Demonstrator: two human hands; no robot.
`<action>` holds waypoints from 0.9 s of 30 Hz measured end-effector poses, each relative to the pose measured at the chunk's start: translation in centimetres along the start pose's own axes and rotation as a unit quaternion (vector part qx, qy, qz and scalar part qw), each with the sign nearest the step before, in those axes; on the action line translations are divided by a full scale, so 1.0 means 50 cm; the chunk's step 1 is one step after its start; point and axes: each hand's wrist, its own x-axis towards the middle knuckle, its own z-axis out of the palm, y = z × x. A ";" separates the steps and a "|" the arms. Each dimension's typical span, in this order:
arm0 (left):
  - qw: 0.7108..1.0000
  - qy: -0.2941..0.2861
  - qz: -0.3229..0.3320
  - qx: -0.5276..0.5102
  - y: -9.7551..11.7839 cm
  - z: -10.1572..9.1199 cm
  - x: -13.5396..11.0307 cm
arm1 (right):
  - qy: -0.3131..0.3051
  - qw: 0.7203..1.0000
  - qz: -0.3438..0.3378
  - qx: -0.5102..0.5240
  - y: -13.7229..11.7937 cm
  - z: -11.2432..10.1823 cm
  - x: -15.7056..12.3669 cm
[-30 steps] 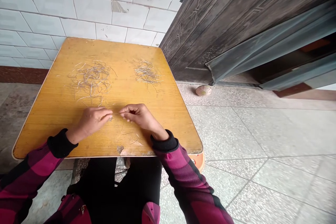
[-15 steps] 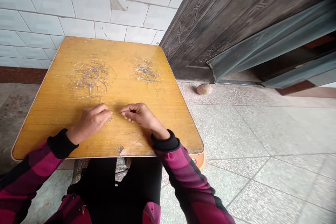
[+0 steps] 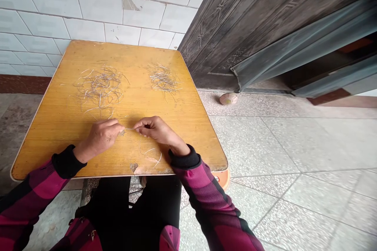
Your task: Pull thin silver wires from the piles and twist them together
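Note:
A thin silvery wire (image 3: pixel 129 128) stretches across the short gap between my two hands. My left hand (image 3: pixel 101 135) pinches one end, its fingers closed. Thumb and forefinger of my right hand (image 3: pixel 156 129) grip the wire from the other side. Below my right hand a curved length of wire (image 3: pixel 151 151) hangs or lies near the wooden tabletop (image 3: pixel 188 133); whether it joins the held piece I cannot tell. Beyond my left hand spreads a loose tangle of bent wires (image 3: pixel 103 86). A smaller pile of straighter wires (image 3: pixel 165 80) lies at the back right.
A white tiled wall (image 3: pixel 97 8) borders the table's far edge. On the right stand a dark carved door (image 3: pixel 218 47) and a grey-green curtain (image 3: pixel 273 55). A ball (image 3: pixel 228 99) rests on the tiled floor (image 3: pixel 250 141). An orange stool edge (image 3: pixel 224 178) shows beneath the table's right corner.
The curved wire below my right hand has shifted slightly right and changed its bend. Both hands keep nearly the same place, still pinching. The view has moved slightly.

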 end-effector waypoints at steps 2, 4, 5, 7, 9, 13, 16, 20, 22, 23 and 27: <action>0.999 0.001 0.019 0.049 0.001 0.003 -0.001 | 0.005 1.000 0.012 -0.023 0.006 -0.001 0.002; 0.997 -0.010 0.026 0.078 0.001 0.007 -0.001 | 0.015 0.998 0.026 -0.060 0.012 -0.005 0.004; 0.996 -0.018 0.024 0.084 0.001 0.009 0.000 | 0.025 0.996 0.031 -0.082 0.015 -0.009 0.004; 0.996 -0.032 0.016 0.084 -0.003 0.014 0.000 | 0.051 0.990 0.042 -0.127 0.021 -0.017 0.003; 0.997 -0.031 0.010 0.074 -0.009 0.018 0.000 | 0.074 0.983 0.054 -0.160 0.026 -0.026 -0.001; 0.998 -0.001 0.045 0.037 -0.010 0.018 0.007 | 0.104 0.972 0.068 -0.200 0.034 -0.039 -0.009; 0.994 -0.009 0.104 0.015 0.000 0.017 0.023 | 0.109 0.970 0.073 -0.206 0.037 -0.042 -0.011; 0.993 -0.052 0.106 0.001 0.012 0.029 0.064 | 0.109 0.975 0.055 -0.184 0.040 -0.045 -0.011; 0.995 -0.079 0.056 0.008 0.015 0.040 0.089 | 0.114 0.981 0.031 -0.154 0.043 -0.046 -0.011; 0.995 -0.096 0.030 0.013 0.016 0.046 0.100 | 0.116 0.985 0.019 -0.129 0.045 -0.045 -0.011; 0.989 -0.138 -0.060 -0.003 0.020 0.065 0.121 | 0.105 0.994 -0.001 0.021 0.056 -0.040 -0.008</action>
